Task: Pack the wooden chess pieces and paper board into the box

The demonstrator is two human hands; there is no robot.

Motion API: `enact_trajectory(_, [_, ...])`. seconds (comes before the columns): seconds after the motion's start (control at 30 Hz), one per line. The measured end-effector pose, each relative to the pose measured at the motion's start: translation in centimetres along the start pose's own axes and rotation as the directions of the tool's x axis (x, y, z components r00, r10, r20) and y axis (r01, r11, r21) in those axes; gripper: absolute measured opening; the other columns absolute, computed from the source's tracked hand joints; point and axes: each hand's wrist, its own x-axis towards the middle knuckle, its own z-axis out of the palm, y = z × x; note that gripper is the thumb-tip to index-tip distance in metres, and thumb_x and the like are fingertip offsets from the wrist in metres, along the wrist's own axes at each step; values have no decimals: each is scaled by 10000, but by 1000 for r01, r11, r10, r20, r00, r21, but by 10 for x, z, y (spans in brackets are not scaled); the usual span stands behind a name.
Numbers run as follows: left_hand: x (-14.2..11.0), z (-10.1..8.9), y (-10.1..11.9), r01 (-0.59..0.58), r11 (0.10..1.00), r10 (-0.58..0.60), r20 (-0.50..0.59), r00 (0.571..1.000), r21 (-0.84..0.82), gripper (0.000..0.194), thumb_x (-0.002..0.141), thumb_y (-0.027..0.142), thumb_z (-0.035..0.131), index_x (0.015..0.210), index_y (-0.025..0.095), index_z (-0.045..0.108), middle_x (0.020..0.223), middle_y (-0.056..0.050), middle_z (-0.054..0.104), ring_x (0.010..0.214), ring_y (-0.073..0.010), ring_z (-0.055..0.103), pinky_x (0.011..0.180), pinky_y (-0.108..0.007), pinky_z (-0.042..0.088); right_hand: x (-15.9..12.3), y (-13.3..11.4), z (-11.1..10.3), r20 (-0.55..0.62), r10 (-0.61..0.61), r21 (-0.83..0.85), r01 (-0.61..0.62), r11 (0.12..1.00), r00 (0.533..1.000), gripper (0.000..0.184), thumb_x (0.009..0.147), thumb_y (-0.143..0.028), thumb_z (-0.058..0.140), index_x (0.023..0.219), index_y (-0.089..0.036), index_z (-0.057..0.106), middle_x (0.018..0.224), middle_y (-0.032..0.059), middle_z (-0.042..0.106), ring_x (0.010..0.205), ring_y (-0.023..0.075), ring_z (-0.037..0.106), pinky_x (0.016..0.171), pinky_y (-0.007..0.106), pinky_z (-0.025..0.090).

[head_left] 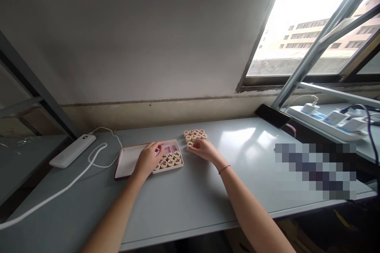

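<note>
My right hand (204,150) pinches a round Chinese chess piece (189,144) with a dark character, at the near end of a block of pieces on the desk. Rows of pale pieces with red characters (196,132) lie flat just beyond it. My left hand (151,157) hangs over the left part of a shallow white box (180,154), thumb and forefinger curved and apart, with nothing visible between them. Several pieces with black characters (170,162) sit inside the box, some hidden by that hand. The open box lid (128,162) lies to the left, partly behind my left wrist.
A white power bank (73,152) with cables lies on the grey desk (184,209) at left. At right, a phone (272,116) leans by a metal post, near a power strip (329,120) with plugs. A wall and window stand behind. One patch at right is pixelated.
</note>
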Motion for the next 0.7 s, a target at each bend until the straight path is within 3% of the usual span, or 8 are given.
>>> enact_trajectory(0.2, [1,0,-3,-31,999,31,11,999,23,284,875,318,416,978,217,661,928,-46,695,851,-191,634,773,-291,481,0,-2,8,-51,-51,-119,45,992,997,209,764,-339,555,636,-193,477,652,19,575,565,125,448,504,233,255])
enact_trajectory(0.33, [1,1,-6,-48,996,45,36,998,73,295,871,315,417,927,222,692,923,-53,703,867,-207,614,798,-316,463,0,-4,4,-52,-53,-104,48,993,997,267,774,-301,551,555,-188,446,563,6,507,521,113,400,496,242,240])
enact_trajectory(0.4, [-1,0,-7,-31,992,24,62,998,125,302,872,317,418,891,233,707,924,-54,701,885,-229,586,814,-348,445,-3,-10,2,-30,-116,-43,115,992,993,290,788,-332,548,555,-187,455,539,-12,461,509,104,371,495,240,240])
enact_trajectory(0.5, [-4,-1,-7,-16,982,-6,114,993,190,314,877,328,420,811,255,718,961,-50,684,937,-255,537,830,-385,418,-11,-23,3,55,-286,98,280,955,956,275,761,-456,608,822,-190,574,608,-32,483,536,105,397,499,226,262])
enact_trajectory(0.57, [-6,-2,-6,-23,976,-9,148,989,216,326,880,323,419,754,251,711,992,-51,673,971,-265,511,835,-395,402,-17,-32,7,132,-355,120,340,933,926,513,689,-526,680,1069,-206,551,657,-33,518,558,114,428,506,222,274])
enact_trajectory(0.63, [-7,-1,-5,-28,973,-14,180,984,229,327,879,312,421,719,243,698,998,-51,670,984,-269,498,831,-397,391,-21,-38,12,188,-364,76,356,931,912,652,647,-559,712,1163,-211,521,677,-22,539,574,126,442,513,226,277])
enact_trajectory(0.7, [-7,0,-4,-27,973,-19,197,980,228,298,870,309,436,718,240,683,976,-47,676,981,-268,501,823,-389,385,-22,-41,16,205,-350,39,350,936,914,663,648,-583,706,1160,-197,536,701,1,558,600,141,457,519,234,284])
